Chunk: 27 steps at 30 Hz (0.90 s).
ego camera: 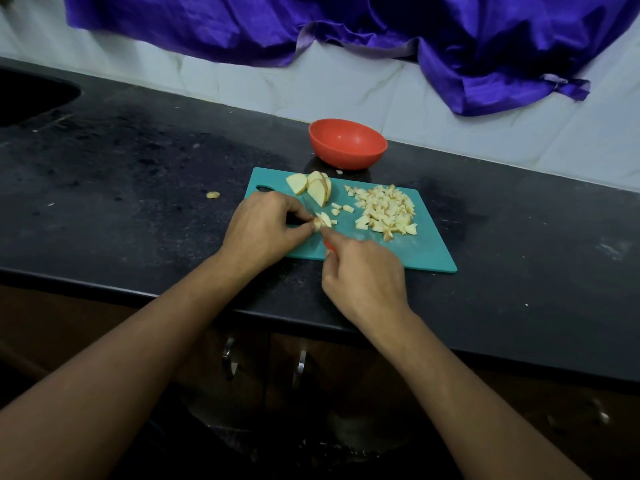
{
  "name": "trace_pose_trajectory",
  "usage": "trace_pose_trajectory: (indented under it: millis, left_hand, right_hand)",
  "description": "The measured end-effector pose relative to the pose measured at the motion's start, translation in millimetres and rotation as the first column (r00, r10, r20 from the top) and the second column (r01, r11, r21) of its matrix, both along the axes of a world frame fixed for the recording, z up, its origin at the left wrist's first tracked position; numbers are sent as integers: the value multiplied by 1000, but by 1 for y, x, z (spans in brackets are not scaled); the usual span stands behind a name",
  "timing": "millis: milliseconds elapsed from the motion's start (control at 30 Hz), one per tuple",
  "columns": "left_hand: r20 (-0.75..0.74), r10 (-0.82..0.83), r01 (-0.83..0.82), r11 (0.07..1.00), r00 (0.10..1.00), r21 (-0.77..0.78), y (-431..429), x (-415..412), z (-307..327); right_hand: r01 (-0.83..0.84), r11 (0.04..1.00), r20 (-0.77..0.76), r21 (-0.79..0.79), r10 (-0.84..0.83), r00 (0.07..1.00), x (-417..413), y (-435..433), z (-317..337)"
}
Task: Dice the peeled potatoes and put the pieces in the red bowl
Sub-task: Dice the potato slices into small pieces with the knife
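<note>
Piece: pale peeled potato strip (322,221), pinched by left hand (266,226) fingers (304,226), just right of them.
Tool: red-handled knife (328,244) gripped by right hand (363,268) fingers, blade across strip.

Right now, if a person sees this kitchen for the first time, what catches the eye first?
The teal cutting board on the dark counter, with a pile of diced potato on its right side. At its near left, the left hand pinches a potato piece while the right hand holds a knife. Behind it stands the red bowl, below a bright purple cloth on the wall.
</note>
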<state>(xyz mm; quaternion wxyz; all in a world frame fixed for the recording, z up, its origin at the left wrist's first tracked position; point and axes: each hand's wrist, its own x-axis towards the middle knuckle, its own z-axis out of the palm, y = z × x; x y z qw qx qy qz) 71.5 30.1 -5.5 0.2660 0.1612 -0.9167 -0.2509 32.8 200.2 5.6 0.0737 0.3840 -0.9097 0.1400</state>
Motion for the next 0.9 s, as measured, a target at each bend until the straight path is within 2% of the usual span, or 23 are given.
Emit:
trace_pose_trajectory:
  millis: [167,233,333,400,700,900]
  left_hand:
    - [-10,10,-10,1000,1000,4,1,1,1]
    - [-11,21,-21,1000,1000,8,1,1,0]
    - [-2,33,-33,999,999,7,1,1,0]
    - [4,33,-34,999,999,10,1,0,-1]
    - [-8,27,-27,1000,1000,6,0,2,-3]
    - [-9,19,-19,1000,1000,1,-1,1,-3]
  right_hand:
    - [-28,999,-29,43,29,999,-3,12,2]
    - [-27,999,19,21,27,999,-6,22,3]
    - [7,985,183,-173,25,983,-9,31,2]
    - [42,958,217,-285,22,976,-11,28,1]
    - [31,991,115,-128,-16,993,-9,-3,6]
    - [52,989,139,-141,-32,990,-12,-7,7]
